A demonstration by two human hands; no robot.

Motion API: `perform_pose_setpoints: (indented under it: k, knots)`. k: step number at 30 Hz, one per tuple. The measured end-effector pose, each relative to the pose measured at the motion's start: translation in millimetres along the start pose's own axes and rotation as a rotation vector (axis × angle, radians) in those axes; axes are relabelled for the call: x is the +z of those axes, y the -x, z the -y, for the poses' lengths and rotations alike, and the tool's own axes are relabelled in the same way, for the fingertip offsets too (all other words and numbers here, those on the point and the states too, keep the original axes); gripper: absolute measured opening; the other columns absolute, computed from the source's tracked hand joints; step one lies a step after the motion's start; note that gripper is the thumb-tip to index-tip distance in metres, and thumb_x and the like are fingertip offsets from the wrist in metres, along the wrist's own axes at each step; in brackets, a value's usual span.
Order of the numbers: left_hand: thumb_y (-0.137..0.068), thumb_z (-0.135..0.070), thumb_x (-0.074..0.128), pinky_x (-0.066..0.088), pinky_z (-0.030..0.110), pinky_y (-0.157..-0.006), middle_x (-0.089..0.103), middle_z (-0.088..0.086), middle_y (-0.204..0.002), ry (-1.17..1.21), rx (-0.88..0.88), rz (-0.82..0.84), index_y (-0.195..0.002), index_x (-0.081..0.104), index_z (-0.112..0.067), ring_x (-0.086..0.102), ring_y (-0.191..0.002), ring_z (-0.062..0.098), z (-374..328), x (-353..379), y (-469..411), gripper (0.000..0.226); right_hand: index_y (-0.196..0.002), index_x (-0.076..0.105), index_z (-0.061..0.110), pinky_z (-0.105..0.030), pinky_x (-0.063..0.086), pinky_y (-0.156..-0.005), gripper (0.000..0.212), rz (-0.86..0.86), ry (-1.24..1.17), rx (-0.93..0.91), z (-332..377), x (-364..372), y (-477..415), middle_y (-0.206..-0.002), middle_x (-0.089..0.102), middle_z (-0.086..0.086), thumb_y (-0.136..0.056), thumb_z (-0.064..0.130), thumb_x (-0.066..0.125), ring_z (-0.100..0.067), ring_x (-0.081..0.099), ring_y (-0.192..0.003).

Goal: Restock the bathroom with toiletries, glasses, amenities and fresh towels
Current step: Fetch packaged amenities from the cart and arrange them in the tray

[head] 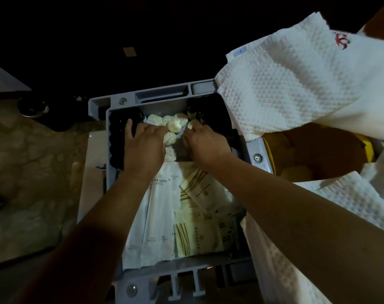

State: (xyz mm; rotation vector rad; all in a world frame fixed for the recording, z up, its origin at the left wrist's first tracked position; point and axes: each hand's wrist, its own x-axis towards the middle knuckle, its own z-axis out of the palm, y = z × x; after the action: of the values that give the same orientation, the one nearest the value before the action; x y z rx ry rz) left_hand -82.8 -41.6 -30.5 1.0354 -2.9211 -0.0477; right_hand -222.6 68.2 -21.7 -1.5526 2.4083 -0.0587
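Note:
A grey plastic cart tray (162, 267) holds toiletries. Several small round wrapped soaps (175, 125) lie in its far compartment, between dark bottles on the left (117, 130) and dark bottles on the right (198, 109). White and gold-striped amenity packets (186, 216) fill the near compartment. My left hand (142, 145) rests palm down among the soaps, its fingertips at one of them. With fingers curled, my right hand (205, 145) pinches one round soap (192, 123). White waffle-textured towels (296, 84) hang to the right of the tray.
More white towelling (340, 205) drapes at the lower right over a yellow-brown container (318, 150). A mottled stone floor (29, 161) lies to the left, with a dark round object (33, 106) on it. The background is dark.

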Motion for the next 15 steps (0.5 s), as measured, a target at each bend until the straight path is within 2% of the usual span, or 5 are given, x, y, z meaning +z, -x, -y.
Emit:
perform_pose_setpoints:
  k: [3,9,11,13,15]
  knots:
    - [-0.086,-0.021,0.076,0.012,0.057,-0.125,0.072,0.007,-0.113,-0.030,0.002,0.016,-0.125,0.067,-0.021,0.055,-0.121,0.032,1,-3,-5,0.040,-0.128,0.055,0.014,-0.038,0.040,-0.065,0.033,0.002,0.021,-0.016,3,2,-5,-0.130,0.050,-0.014,-0.096,0.015,0.064,-0.033,0.058,-0.115]
    - [-0.085,-0.032,0.079,0.011,0.054,-0.125,0.072,0.003,-0.108,-0.012,0.013,-0.010,-0.122,0.066,-0.025,0.056,-0.120,0.029,3,-2,-9,0.041,-0.131,0.050,0.013,-0.039,0.044,-0.068,0.036,-0.001,-0.057,-0.012,5,7,-8,-0.131,0.050,-0.017,-0.097,0.011,0.061,-0.037,0.060,-0.112]
    - [-0.084,-0.033,0.079,0.011,0.053,-0.125,0.072,0.002,-0.108,0.024,0.010,-0.039,-0.121,0.065,-0.026,0.056,-0.119,0.029,3,-5,-9,0.041,-0.135,0.050,0.013,-0.042,0.054,-0.079,0.045,-0.003,-0.178,-0.021,4,5,-6,-0.132,0.050,-0.017,-0.093,0.012,0.068,-0.037,0.061,-0.113]
    - [-0.083,-0.035,0.079,0.015,0.051,-0.123,0.071,0.001,-0.110,0.092,-0.014,-0.087,-0.123,0.064,-0.027,0.055,-0.119,0.029,-1,-11,-10,0.043,-0.142,0.050,0.016,-0.040,0.053,-0.096,0.058,-0.033,-0.409,0.017,1,-5,1,-0.135,0.051,-0.016,-0.090,0.015,0.074,-0.033,0.060,-0.115]
    - [-0.084,-0.038,0.080,0.023,0.047,-0.120,0.070,0.000,-0.113,0.216,-0.058,-0.125,-0.126,0.063,-0.028,0.055,-0.117,0.027,-10,-22,-7,0.045,-0.143,0.055,0.019,-0.030,0.050,-0.094,0.054,-0.124,-0.618,0.099,-3,-18,14,-0.130,0.058,-0.011,-0.093,0.018,0.074,-0.025,0.063,-0.109]
